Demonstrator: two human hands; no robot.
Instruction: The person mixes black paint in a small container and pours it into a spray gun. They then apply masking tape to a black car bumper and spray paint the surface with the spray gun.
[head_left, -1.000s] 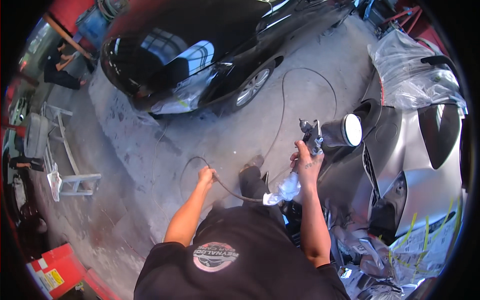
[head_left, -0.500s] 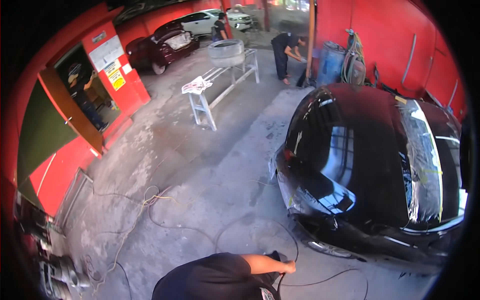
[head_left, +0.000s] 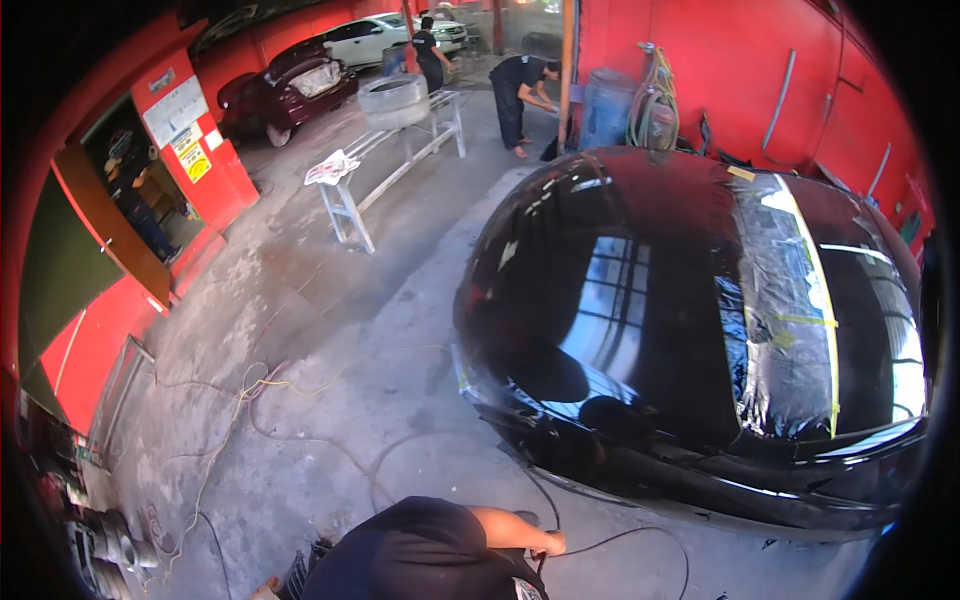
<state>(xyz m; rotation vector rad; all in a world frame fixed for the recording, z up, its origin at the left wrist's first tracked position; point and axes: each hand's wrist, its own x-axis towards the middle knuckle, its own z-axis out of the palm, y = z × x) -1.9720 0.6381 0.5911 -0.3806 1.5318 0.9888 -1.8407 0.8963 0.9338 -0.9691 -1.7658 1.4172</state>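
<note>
Right hand [head_left: 548, 543] down at the bottom edge, fingers wrapped around a thin black hose [head_left: 640, 535] that loops off across the concrete floor [head_left: 330, 370] toward the black car [head_left: 690, 330]. Left hand nowhere in sight, hidden past the dark shirt [head_left: 420, 555], so can't tell what it's doing or whether it's open.

Floor: grey, patchy, stained concrete, with more cables and a yellowish cord [head_left: 250, 390] snaking over it on the left. Glossy black car filling the right side, bodywork mirror-shiny, glass covered in clear plastic sheeting [head_left: 780, 320] held by yellowish tape strips.

Room: open garage bay with red walls [head_left: 700, 60] all around, a doorway [head_left: 130, 200] on the left with signs beside it. Pale metal stand [head_left: 390, 160] mid-floor carrying a round part and a rag. Blue drum [head_left: 605, 105] and coiled hoses against the back wall. Two other people further back, one bent over [head_left: 525, 95] near the drum, one standing [head_left: 428, 50]. Dark red car [head_left: 290, 90] and a white car [head_left: 375, 35] beyond them.
</note>
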